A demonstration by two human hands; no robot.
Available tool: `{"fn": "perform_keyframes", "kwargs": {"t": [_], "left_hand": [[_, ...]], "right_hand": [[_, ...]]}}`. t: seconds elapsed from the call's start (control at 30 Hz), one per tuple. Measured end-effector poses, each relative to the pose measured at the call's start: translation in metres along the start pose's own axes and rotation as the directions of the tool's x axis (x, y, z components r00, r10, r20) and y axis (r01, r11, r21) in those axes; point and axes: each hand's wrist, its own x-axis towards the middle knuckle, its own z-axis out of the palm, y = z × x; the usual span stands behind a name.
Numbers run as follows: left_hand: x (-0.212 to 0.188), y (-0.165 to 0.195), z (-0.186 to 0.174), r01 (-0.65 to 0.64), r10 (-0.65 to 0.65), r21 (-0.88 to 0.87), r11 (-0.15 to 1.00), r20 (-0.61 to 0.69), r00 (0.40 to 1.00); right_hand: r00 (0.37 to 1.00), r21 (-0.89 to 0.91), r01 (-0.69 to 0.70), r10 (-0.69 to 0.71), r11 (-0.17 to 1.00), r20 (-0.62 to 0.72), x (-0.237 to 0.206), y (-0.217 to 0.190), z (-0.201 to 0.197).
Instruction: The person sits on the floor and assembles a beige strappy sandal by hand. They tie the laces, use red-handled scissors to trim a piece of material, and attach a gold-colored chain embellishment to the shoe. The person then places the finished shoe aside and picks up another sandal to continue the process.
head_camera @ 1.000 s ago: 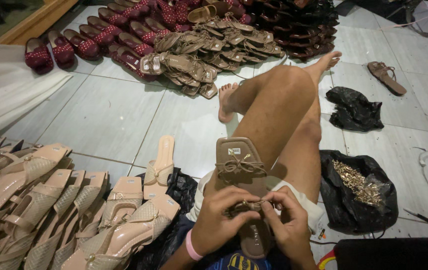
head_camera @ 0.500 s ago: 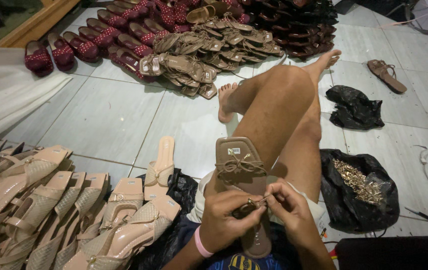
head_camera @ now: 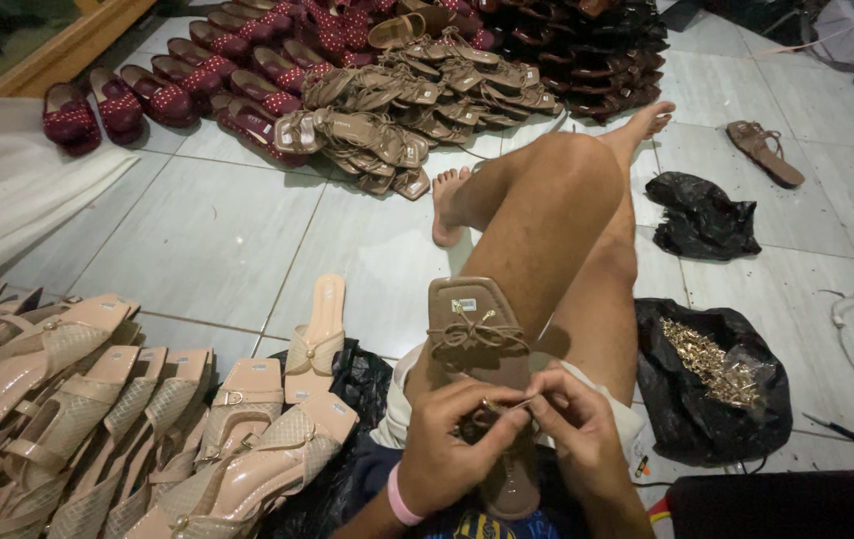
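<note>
Moved: my hands are staying put, pinching as before.
Grip: I'm seeing left hand (head_camera: 447, 449) and right hand (head_camera: 577, 439) both pinching closed on the brown sandal (head_camera: 477, 344).
Room: bare floor tiles (head_camera: 208, 230) are lying open far left.

Matt brown sandal (head_camera: 477, 339) — glossy tiled floor (head_camera: 217, 240)

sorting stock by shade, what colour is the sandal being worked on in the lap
Brown, with a matching brown bow across the sandal; the head view shows it clearly.
</note>
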Motion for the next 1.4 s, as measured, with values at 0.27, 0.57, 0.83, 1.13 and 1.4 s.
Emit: {"fn": "perform_keyframes", "kwargs": {"t": [0.27, 0.57, 0.83, 1.13, 1.4], "left_hand": [[-0.004, -0.003, 0.003, 0.061, -0.057, 0.053, 0.997, -0.078, 0.995], [-0.006, -0.007, 0.001, -0.026, 0.026, 0.014, 1.000, -0.023, 0.999], [-0.007, -0.007, 0.002, -0.082, 0.083, 0.037, 0.996, -0.039, 0.996], [-0.011, -0.009, 0.007, -0.138, 0.152, 0.116, 0.984, -0.120, 0.981], [-0.010, -0.008, 0.008, -0.042, 0.055, 0.102, 0.994, -0.127, 0.990]], "right_hand": [[0.994, -0.101, 0.067, -0.075, 0.993, -0.080, -0.011, 0.011, 0.007], [0.986, 0.038, 0.029, -0.022, 0.999, -0.163, -0.011, 0.008, 0.011], [0.993, 0.088, 0.069, -0.060, 0.994, -0.104, -0.011, 0.005, 0.009], [0.964, -0.368, 0.165, -0.228, 0.915, -0.135, -0.018, -0.008, 0.019], [0.940, -0.515, 0.192, -0.307, 0.835, -0.146, -0.020, -0.019, 0.029]]}}
